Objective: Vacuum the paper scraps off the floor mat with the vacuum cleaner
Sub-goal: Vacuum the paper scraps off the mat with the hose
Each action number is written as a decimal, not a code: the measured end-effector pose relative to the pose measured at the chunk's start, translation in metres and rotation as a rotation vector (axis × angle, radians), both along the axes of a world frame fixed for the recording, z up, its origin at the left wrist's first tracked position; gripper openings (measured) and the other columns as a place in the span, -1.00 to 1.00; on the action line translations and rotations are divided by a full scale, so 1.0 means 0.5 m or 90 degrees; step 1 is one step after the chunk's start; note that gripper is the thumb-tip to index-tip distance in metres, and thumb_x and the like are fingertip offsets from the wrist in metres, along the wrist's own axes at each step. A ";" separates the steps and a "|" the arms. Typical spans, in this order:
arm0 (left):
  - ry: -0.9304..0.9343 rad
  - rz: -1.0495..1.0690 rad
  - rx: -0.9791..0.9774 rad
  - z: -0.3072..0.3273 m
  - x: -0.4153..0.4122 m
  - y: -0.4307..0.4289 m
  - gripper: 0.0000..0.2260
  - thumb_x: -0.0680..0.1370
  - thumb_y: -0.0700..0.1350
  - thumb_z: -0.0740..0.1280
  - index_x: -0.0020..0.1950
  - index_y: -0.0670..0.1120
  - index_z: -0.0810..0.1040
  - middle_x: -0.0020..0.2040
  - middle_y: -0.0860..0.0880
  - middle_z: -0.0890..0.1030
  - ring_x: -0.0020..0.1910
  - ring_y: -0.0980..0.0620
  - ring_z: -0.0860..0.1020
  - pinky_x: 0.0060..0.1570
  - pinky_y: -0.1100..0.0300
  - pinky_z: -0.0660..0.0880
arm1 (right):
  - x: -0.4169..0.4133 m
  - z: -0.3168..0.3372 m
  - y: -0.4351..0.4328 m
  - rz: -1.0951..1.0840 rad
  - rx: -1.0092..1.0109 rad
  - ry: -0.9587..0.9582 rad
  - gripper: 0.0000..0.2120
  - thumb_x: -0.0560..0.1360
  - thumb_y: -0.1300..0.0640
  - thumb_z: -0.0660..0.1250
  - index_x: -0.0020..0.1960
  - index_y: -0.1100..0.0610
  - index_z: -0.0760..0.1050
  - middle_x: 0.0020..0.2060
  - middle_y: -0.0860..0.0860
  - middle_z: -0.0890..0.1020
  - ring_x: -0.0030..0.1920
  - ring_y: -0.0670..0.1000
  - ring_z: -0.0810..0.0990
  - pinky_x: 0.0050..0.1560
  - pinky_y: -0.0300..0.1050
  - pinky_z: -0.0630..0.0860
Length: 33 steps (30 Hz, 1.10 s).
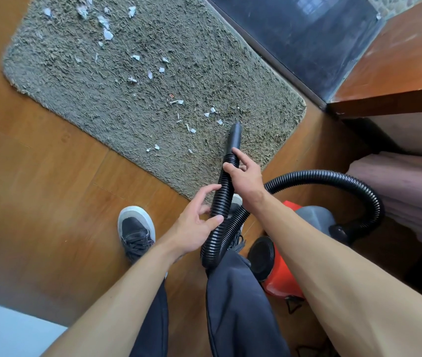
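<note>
**Nozzle poised at the mat's near corner**

Left to right: scraps [107,34] lie scattered across the shaggy mat [58,81], untouched. Left hand [194,228] half-open, fingers against the hose [221,199]; right hand [243,173] wrapped around the hose behind the nozzle [235,136]. Risks: suction may lift the light mat; the looped hose may snag the leg; the vacuum [282,282] may drag.

Paper scraps [150,73] on mat [204,60]; vacuum cleaner [282,274] right of mat.
</note>
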<state>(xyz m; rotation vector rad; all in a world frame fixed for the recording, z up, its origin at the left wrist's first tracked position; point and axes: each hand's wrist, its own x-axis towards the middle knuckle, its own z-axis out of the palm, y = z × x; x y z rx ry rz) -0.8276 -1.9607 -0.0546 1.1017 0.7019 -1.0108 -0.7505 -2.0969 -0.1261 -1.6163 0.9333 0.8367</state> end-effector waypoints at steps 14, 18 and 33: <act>0.021 0.114 0.022 0.006 -0.039 0.072 -0.50 0.61 -0.32 0.31 0.37 0.21 0.36 0.16 -0.22 0.63 -0.08 -0.10 0.62 -0.15 -0.07 0.63 | 0.004 -0.004 0.115 0.147 0.047 -0.023 -0.50 0.49 0.25 0.38 0.41 0.00 0.48 -0.08 0.06 0.62 -0.15 0.00 0.61 0.06 0.00 0.63; 0.018 0.104 0.018 0.005 -0.033 0.064 -0.49 0.61 -0.32 0.31 0.38 0.22 0.36 0.14 -0.17 0.65 -0.10 -0.04 0.65 -0.15 -0.05 0.64 | 0.009 -0.001 0.099 0.147 0.052 -0.023 -0.50 0.50 0.26 0.36 0.42 -0.01 0.46 -0.09 0.04 0.60 -0.16 -0.02 0.59 0.02 -0.04 0.62; 0.006 0.066 0.011 -0.016 0.011 0.048 -0.47 0.62 -0.31 0.30 0.38 0.27 0.37 0.13 -0.09 0.67 -0.09 0.01 0.68 -0.21 0.11 0.60 | 0.053 -0.002 0.066 0.100 0.025 -0.031 -0.49 0.53 0.27 0.35 0.45 0.04 0.43 -0.12 0.01 0.58 -0.15 -0.02 0.60 0.00 -0.05 0.62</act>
